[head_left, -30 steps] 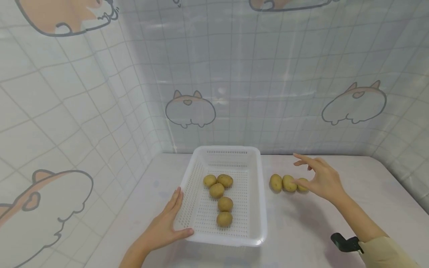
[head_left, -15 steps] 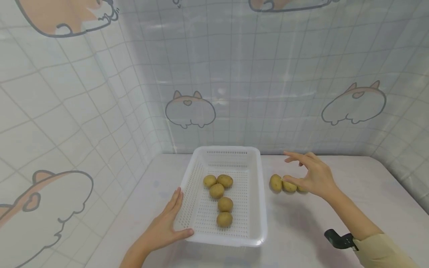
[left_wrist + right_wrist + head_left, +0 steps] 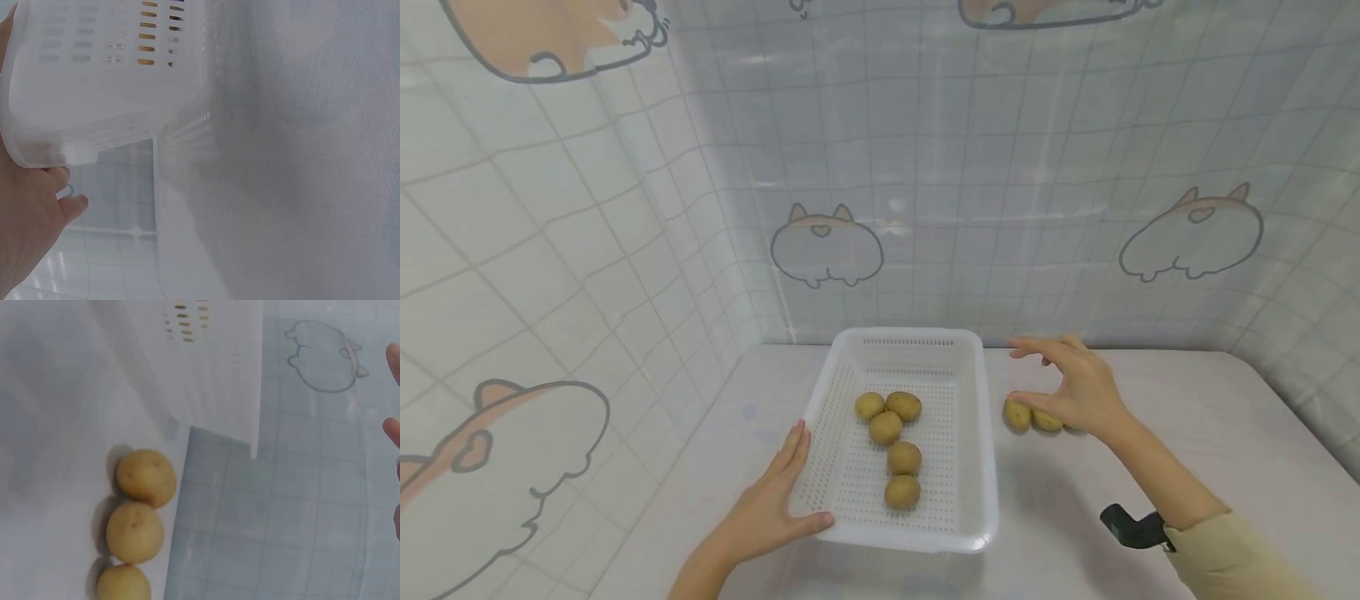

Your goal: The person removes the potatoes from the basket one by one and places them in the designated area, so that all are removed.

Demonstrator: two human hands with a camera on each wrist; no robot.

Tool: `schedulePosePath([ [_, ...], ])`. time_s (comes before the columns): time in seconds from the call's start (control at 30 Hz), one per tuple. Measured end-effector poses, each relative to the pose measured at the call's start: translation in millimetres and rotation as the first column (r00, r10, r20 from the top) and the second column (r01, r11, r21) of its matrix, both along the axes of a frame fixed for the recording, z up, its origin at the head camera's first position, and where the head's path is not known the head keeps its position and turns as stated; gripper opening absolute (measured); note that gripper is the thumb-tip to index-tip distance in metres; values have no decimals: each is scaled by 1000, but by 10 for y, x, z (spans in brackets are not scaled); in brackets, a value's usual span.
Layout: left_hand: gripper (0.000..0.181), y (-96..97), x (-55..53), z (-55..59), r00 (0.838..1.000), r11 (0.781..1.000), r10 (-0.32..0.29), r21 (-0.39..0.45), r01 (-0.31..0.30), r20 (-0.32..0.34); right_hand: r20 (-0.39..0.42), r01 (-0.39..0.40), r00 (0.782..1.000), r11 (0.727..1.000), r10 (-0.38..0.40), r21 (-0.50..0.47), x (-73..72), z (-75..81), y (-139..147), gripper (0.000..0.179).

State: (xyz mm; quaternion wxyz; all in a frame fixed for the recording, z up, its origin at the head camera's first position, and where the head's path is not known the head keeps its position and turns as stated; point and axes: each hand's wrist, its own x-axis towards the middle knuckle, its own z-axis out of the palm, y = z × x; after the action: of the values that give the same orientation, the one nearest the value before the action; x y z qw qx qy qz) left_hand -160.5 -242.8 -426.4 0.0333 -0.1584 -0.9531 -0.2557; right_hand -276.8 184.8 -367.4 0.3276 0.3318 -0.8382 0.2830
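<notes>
A white plastic basket (image 3: 991, 467) with slotted walls stands on the table and holds several potatoes (image 3: 904, 459). My left hand (image 3: 765, 515) rests against its near left corner, thumb at the near rim and straight fingers along the left rim. In the left wrist view, fingertips (image 3: 76, 205) show just below the rim. Right of the basket, three potatoes (image 3: 134, 532) lie in a touching row. My right hand (image 3: 1084, 392) hovers over this row, thumb and fingers spread apart, nothing between them. It partly hides the row in the head view.
The pale table (image 3: 1037, 533) runs back to a wall covered in tile-patterned sheeting (image 3: 1000, 200) with dog drawings. Similar sheeting (image 3: 587, 275) bounds the left side. A dark strap piece (image 3: 1131, 527) juts from the right wrist beside a beige sleeve.
My right hand has moved left over the row of potatoes, from the rightmost one towards the one nearest the basket. The left hand, basket and potatoes stay put.
</notes>
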Motion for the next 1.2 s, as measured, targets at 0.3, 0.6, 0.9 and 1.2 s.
schedulePosePath([
  [0.3, 114, 6, 14, 19, 1000, 1000, -4, 5, 4, 3, -9, -60, 998, 998, 60, -22, 17, 67, -176, 69],
  [0.6, 114, 3, 8, 8, 1000, 1000, -5, 7, 5, 1, -45, -105, 993, 994, 105, -2, 44, 170, -378, 68],
  [0.9, 116, -14, 2, -30, 1000, 1000, 0, -5, 0, -17, -82, -185, 980, 982, 182, -32, 51, 254, -582, 66],
  [1.2, 116, -8, 2, -22, 1000, 1000, 1, -4, -1, 15, -100, -270, 959, 962, 265, -43, 63, 320, -778, 62],
])
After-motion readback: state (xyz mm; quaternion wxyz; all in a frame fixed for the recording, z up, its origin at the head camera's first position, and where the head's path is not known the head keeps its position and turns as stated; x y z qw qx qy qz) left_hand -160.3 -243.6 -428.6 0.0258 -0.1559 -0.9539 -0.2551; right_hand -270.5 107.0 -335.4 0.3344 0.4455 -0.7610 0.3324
